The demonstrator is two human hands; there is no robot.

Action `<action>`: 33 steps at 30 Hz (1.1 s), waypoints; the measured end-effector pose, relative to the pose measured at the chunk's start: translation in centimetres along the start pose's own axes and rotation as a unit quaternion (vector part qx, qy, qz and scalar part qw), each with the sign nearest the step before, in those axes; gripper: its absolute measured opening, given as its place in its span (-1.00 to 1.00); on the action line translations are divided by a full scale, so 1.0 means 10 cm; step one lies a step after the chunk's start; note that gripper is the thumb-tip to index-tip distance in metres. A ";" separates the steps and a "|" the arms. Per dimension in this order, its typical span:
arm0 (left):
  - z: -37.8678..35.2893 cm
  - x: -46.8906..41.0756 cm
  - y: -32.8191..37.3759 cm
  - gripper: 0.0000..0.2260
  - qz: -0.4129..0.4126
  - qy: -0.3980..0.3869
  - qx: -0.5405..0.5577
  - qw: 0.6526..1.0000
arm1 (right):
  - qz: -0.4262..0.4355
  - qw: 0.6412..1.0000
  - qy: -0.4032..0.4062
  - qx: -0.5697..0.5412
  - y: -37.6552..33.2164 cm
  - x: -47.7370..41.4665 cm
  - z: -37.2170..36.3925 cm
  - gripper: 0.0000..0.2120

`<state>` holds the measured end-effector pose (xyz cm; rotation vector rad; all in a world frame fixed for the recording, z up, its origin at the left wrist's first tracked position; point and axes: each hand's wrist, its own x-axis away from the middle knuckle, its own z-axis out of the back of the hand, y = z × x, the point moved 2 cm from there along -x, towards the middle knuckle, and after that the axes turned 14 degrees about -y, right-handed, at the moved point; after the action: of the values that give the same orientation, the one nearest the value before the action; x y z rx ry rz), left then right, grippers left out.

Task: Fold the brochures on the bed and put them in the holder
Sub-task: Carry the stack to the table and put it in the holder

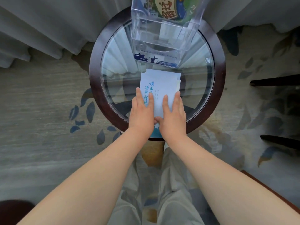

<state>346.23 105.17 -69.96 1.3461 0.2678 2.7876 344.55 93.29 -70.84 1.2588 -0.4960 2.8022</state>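
Bare forearms reach out from the near edge, over a lap in pale, creased trousers [172,184]. Both hands lie flat on the brochure [162,85]. The left hand [142,111] presses its left half with straight fingers held close together, partly covering a column of blue brush-style characters. The right hand [172,112] presses the right half the same way, fingers straight and pointing away. The two hands are just beside each other, and a thumb tip shows in the narrow gap between them. Neither hand curls round the paper.

The brochure is a smooth white oblong, folded, with several layered edges stepping out at its far right corner. It lies on the glass top [116,62] of a round table, near the middle, and its near end with blue print reaches over the near rim between the wrists. The glass is clear and glossy and throws back pale streaks. The rim [95,88] around it is a broad ring of dark polished wood.

On the far side of the table stands the holder [162,38], a clear, hard-edged plastic box with stepped pockets. Its near edge is just beyond the brochure, not touching it. A colourful leaflet [167,8] sits in its far pocket, and a sheet with dark blue silhouettes [154,60] shows in the near one.

Grey curtains [56,21] hang in heavy folds behind. Below, the carpet [48,119] is a muted weave scattered with blue leaf shapes.
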 end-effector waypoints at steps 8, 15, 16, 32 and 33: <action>0.14 0.13 0.01 -0.11 -0.004 0.000 0.190 0.982 | -0.014 0.966 0.035 -0.254 -0.06 0.07 0.16 -0.40; 0.23 0.05 -0.05 0.01 0.032 0.010 0.362 0.932 | -0.056 0.919 0.082 -0.381 -0.09 0.11 0.40 -0.34; 0.25 0.04 -0.05 0.01 0.040 0.016 0.381 0.924 | -0.063 0.913 0.085 -0.394 -0.07 0.10 0.42 -0.32; 0.91 0.71 0.18 -0.60 0.022 0.096 0.511 0.854 | -0.054 0.904 0.164 -0.392 -0.19 0.71 1.15 -0.73; 1.02 0.79 0.22 -0.56 0.021 0.105 0.494 0.863 | -0.040 0.901 0.172 -0.396 -0.24 0.77 1.24 -0.75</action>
<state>349.38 105.29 -57.28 1.0713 1.8861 2.8739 348.70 91.06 -56.79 0.5763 -1.3200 2.2393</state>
